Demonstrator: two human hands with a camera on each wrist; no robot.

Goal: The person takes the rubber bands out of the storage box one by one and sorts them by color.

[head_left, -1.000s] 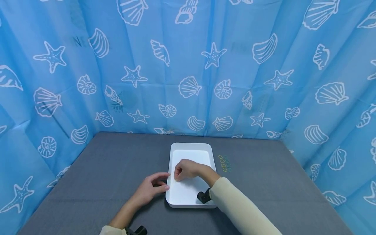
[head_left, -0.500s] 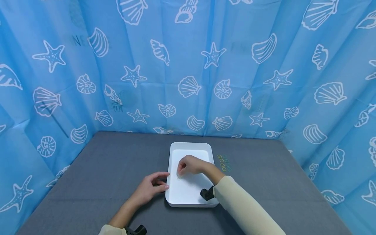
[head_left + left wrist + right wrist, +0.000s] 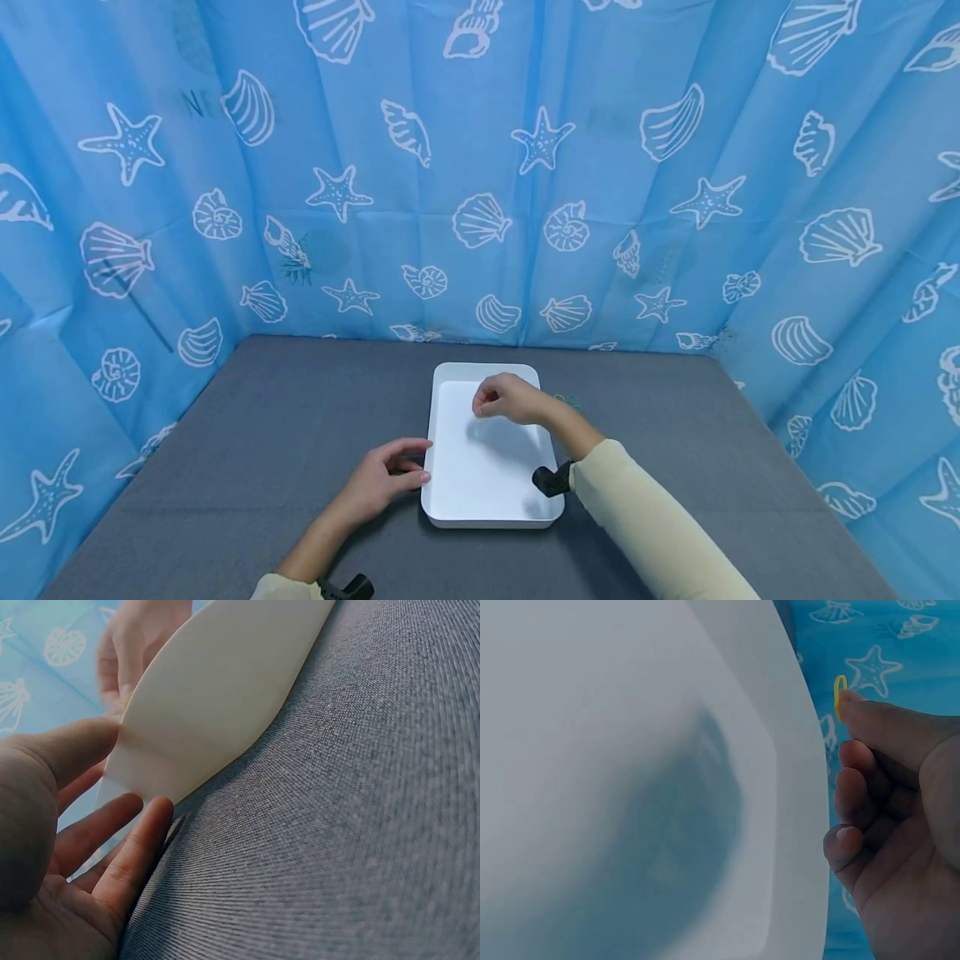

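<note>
A shallow white tray (image 3: 487, 523) lies on the grey cloth. My left hand (image 3: 382, 483) rests against its left side; in the left wrist view thumb and fingertips touch the outer wall (image 3: 217, 682) with fingers loosely bent. Above the tray, toward its far right part, my right hand (image 3: 508, 397) is raised. Between thumb and forefinger it pinches a small yellow loop (image 3: 840, 697), which looks like a rubber band. The other fingers of that hand are curled. In the head view the loop is too small to make out.
Several thin green loops (image 3: 572, 402) lie on the cloth (image 3: 645, 433) just right of the tray, partly hidden behind my right wrist. A blue curtain (image 3: 420, 192) with white shells hangs behind and along both sides of the table.
My right hand has lifted from the tray's floor and moved right and away from me. Its forearm now covers part of the loops beside the tray. The left hand stays where it was.
</note>
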